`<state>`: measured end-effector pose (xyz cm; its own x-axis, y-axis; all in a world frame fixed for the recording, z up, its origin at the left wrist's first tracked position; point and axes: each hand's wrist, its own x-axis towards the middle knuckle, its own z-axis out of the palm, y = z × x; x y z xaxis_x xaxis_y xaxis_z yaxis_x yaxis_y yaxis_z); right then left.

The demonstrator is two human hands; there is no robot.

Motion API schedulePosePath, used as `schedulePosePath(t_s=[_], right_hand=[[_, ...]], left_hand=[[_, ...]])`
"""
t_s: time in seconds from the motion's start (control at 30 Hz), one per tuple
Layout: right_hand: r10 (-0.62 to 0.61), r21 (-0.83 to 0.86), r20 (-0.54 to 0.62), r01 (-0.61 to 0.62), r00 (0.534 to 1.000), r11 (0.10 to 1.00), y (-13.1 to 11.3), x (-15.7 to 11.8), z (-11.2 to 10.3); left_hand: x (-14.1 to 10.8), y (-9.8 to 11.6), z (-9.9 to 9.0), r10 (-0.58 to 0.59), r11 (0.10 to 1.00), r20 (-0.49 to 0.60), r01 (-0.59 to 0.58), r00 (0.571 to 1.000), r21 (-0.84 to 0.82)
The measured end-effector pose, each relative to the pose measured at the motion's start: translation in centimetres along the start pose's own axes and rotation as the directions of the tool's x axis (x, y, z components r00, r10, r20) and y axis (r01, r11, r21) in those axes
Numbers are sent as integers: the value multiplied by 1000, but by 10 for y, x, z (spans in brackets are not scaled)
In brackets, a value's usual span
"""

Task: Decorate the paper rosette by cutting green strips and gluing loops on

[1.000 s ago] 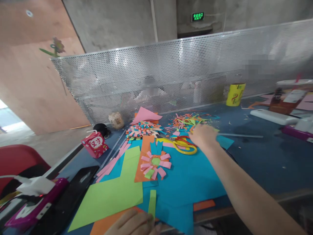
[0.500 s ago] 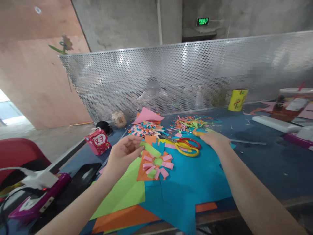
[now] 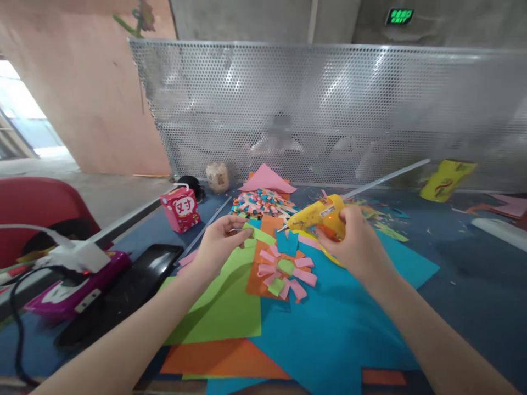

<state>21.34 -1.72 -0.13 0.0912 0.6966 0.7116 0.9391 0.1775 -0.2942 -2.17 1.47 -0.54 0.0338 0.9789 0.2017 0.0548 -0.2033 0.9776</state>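
Note:
My left hand (image 3: pixel 226 238) pinches the end of a small green felt strip (image 3: pixel 261 235) left of centre. My right hand (image 3: pixel 354 238) is wrapped round a yellow glue gun (image 3: pixel 315 215), with a long clear glue stick (image 3: pixel 387 178) out of its back. The gun's metal nozzle points left, close to the green strip, above a small blue felt piece (image 3: pixel 287 242). Below lies a flower of pink loops (image 3: pixel 305 277) with a green centre on orange felt (image 3: pixel 255 277). Scissors lie mostly hidden behind the gun and right hand.
Green (image 3: pixel 222 312) and blue felt sheets (image 3: pixel 329 329) cover the front of the table. A fringed multicoloured piece (image 3: pixel 263 202) and felt scraps lie behind. Left are a red carton (image 3: pixel 180 208), a black phone (image 3: pixel 152 274) and a purple power strip (image 3: pixel 78 291). A yellow roll (image 3: pixel 447 181) is back right.
My right hand has lifted the glue gun and brought it left over the felt. My left hand now pinches the green strip. The view has shifted.

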Motion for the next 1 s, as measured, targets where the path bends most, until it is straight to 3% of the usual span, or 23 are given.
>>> schedulePosePath(t_s=[0.13, 0.27, 0.77, 1.0], right_hand=[[-157, -37, -45, 155, 987, 987, -5, -9, -1], [-238, -74, -45, 234, 970, 969, -1, -9, 0], [-233, -60, 9, 233, 972, 971, -2, -9, 0], [-262, -134, 7, 260, 965, 956, 1, -9, 2]], left_hand=[[-2, 0, 0, -4, 1000, 2, 4, 1000, 4], [-2, 0, 1, -2, 1000, -12, 2, 1000, -31], [1, -3, 2, -14, 1000, -23, 13, 1000, -7], [2, -4, 1, -19, 1000, -15, 19, 1000, -12]])
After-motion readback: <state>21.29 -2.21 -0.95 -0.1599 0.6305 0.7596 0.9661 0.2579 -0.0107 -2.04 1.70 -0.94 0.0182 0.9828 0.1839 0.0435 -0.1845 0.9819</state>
